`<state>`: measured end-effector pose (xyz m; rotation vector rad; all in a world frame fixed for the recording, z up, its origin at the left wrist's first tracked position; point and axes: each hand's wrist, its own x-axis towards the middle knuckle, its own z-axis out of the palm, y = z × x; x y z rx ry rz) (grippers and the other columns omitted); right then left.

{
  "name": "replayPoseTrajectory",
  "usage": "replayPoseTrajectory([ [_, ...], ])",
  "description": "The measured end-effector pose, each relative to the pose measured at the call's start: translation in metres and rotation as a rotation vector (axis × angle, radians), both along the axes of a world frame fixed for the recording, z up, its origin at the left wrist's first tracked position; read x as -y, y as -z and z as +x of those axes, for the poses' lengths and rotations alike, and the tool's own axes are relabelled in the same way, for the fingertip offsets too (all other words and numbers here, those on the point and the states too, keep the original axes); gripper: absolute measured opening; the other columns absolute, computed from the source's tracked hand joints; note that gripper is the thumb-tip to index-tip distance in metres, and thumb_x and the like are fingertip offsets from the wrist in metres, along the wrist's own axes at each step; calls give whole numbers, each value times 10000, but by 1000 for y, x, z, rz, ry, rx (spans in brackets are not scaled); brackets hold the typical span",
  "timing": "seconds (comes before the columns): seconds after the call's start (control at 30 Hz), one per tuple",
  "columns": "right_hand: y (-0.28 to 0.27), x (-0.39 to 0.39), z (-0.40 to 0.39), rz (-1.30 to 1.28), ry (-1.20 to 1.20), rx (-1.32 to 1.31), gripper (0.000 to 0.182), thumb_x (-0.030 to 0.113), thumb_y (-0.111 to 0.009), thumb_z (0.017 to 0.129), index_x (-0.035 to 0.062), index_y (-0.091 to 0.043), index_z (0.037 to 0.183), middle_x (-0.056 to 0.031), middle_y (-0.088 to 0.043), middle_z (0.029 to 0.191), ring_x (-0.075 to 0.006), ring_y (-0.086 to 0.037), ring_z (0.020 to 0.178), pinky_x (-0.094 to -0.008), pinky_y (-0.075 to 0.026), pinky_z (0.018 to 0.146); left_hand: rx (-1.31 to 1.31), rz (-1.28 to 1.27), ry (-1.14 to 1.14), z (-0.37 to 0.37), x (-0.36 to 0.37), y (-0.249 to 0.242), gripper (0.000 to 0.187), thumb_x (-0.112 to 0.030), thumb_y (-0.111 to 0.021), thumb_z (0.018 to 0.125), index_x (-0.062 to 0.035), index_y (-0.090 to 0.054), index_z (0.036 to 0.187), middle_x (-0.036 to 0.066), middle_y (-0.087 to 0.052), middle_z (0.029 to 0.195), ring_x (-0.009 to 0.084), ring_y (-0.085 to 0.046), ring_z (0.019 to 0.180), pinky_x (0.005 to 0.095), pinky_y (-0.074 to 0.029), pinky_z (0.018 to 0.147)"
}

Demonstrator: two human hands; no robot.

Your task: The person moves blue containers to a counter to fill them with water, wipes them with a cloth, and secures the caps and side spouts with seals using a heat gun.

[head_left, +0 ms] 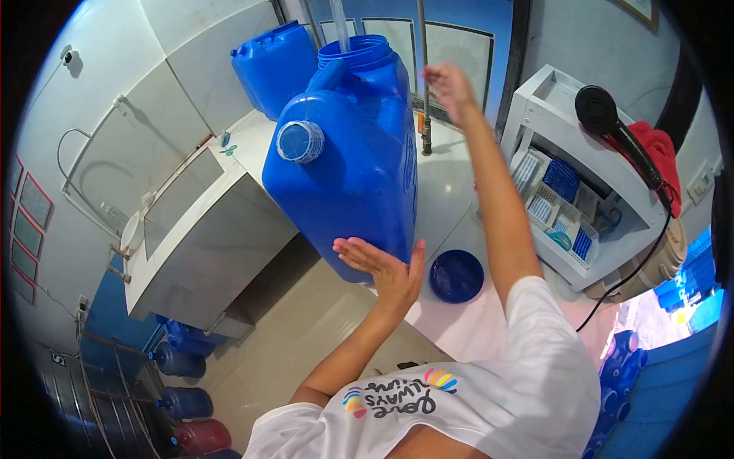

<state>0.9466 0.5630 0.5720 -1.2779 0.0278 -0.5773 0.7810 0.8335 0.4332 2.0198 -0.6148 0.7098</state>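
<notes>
A large blue jerrycan [344, 183] stands upright in front of me, with a white-ringed blue cap [300, 142] on its near face. Its wide mouth [359, 50] is uncapped at the top, and a clear stream or tube [340, 27] runs down into it. My left hand [386, 271] lies flat against the can's lower near side, fingers stretched and thumb apart. To the right of the can, my right hand [451, 90] is raised near a thin metal pipe [423, 69]; its loosely spread fingers are slightly blurred and hold nothing.
Another blue jerrycan [275, 69] stands behind on the counter. A dark blue bowl [456, 276] sits right of my left hand. On the right, a white shelf [547, 96] carries baskets and a black hair dryer [598, 111]. Several water jugs [186, 403] line the lower left.
</notes>
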Motion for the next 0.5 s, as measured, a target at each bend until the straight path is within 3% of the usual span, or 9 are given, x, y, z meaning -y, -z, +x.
replayPoseTrajectory([
  [0.1,60,-8,49,48,-22,-228,550,491,-300,910,47,-545,1124,-91,-569,1092,-157,-509,1048,-302,-380,912,53,-45,-83,9,0,0,1080,-420,-612,792,60,193,1331,328,214,1372,456,217,1281,567,117,1003],
  [0.17,91,-32,51,24,-58,-85,584,513,-290,910,44,-509,1180,-99,-517,1172,-165,-465,1104,-288,-333,946,54,-84,-100,19,-9,0,1087,-424,-627,781,45,177,1343,315,189,1388,451,183,1295,567,96,1011],
  [0.23,102,-49,44,14,-24,-19,623,536,-281,910,40,-473,1235,-107,-464,1253,-172,-422,1160,-273,-287,979,118,-173,-134,38,-27,0,1048,-435,-640,770,21,89,1370,272,116,1422,427,77,1324,547,3,1040],
  [0.27,104,-55,39,16,9,-5,645,547,-276,910,38,-455,1263,-111,-438,1293,-176,-400,1188,-266,-264,996,111,-172,-125,50,-34,-2,1048,-435,-640,770,21,89,1370,272,116,1422,427,77,1324,547,3,1040],
  [0.33,97,-71,24,27,75,-6,634,524,-268,920,23,-441,1267,-127,-431,1301,-188,-391,1202,-276,-260,1002,163,-444,-7,82,-52,-8,966,-459,-623,779,17,-20,1365,235,1,1438,388,-48,1333,487,-90,1061],
  [0.4,101,-80,25,29,156,12,624,502,-260,930,7,-428,1271,-143,-424,1309,-200,-382,1215,-287,-256,1009,210,-450,19,124,-77,-3,916,-491,-582,798,15,-63,1358,229,-75,1420,355,-120,1316,455,-118,1060],
  [0.47,108,-87,30,7,447,-171,603,452,-225,949,-32,-414,1254,-179,-452,1270,-233,-402,1199,-292,-257,1010,262,-469,58,173,-93,1,873,-524,-541,816,12,-107,1351,223,-150,1402,322,-191,1300,423,-147,1059],
  [0.5,113,-92,29,10,470,-168,603,452,-225,949,-32,-414,1254,-179,-452,1270,-233,-402,1199,-292,-257,1010,255,-473,67,196,-100,2,805,-554,-478,832,14,-184,1321,214,-216,1361,313,-248,1258,423,-180,1040],
])
